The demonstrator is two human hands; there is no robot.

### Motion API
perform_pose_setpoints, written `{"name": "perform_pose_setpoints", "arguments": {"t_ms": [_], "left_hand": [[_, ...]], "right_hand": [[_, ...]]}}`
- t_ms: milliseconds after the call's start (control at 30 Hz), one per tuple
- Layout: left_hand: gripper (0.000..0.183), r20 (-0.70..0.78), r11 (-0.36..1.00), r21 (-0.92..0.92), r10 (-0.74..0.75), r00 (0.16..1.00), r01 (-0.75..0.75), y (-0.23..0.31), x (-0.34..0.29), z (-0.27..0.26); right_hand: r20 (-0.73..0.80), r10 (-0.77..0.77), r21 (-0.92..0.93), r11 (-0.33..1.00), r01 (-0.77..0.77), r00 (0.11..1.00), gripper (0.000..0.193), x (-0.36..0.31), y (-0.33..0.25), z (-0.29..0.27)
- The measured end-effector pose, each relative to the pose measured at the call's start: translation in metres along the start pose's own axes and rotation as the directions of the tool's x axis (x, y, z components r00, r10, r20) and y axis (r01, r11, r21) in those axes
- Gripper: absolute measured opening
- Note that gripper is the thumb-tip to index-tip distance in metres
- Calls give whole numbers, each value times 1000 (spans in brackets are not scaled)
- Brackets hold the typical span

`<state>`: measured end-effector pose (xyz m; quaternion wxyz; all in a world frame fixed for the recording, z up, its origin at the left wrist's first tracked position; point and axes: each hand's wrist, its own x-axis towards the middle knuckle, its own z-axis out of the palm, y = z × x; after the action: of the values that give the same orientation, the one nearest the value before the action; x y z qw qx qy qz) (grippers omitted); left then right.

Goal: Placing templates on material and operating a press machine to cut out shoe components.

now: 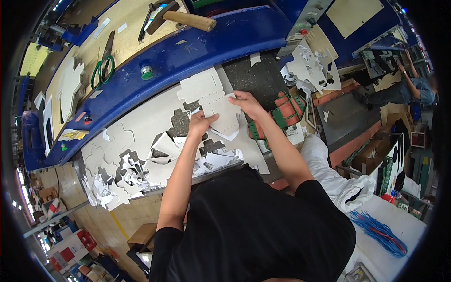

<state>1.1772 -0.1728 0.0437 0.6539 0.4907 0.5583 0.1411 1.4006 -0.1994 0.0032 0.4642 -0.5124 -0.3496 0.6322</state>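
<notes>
Here, seen from my head, both my hands grip a pale die-cut cardboard blank (213, 101) over the grey sheet (145, 124) on the bench. My left hand (201, 123) pinches its lower edge, and my right hand (247, 103) clasps its right edge. Cut scraps (127, 171) lie just below. A wooden-handled hammer (185, 18) and green-handled scissors (104, 66) rest well apart on the blue-edged table (206, 44).

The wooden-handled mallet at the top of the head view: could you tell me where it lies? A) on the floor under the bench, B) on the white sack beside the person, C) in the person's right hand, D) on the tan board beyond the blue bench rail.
D: the wooden-handled mallet rests on the tan board beyond the blue bench rail, while the left hand and right hand hold a die-cut cardboard blank.
</notes>
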Motion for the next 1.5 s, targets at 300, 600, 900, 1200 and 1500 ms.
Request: {"name": "perform_pose_setpoints", "arguments": {"t_ms": [300, 600, 900, 1200, 1500], "left_hand": [[25, -144, 872, -448, -285, 947, 194, -74, 42, -26], [22, -565, 858, -335, 149, 812, -390, -76, 59, -3], [32, -288, 900, -426, -231, 929, 91, -43, 10, -75], [46, -19, 639, -764, 114, 993, -88, -97, -160, -53], [44, -10, 707, -699, 140, 990, -107, -136, -225, -202]], "right_hand": [[-144, -228, -725, 687, 54, 963, 25, -81, 38, 48], [-115, -122, -861, 507, -38, 986, 20, -73, 85, 103], [-62, -131, -876, 482, 9, 989, 22, -79, 95, 92], [284, 96, 135, 981, -139, 954, 40, -138, 18, 137], [337, 98, -284, 959, 2, 937, 31, -95, -12, 291]]}}
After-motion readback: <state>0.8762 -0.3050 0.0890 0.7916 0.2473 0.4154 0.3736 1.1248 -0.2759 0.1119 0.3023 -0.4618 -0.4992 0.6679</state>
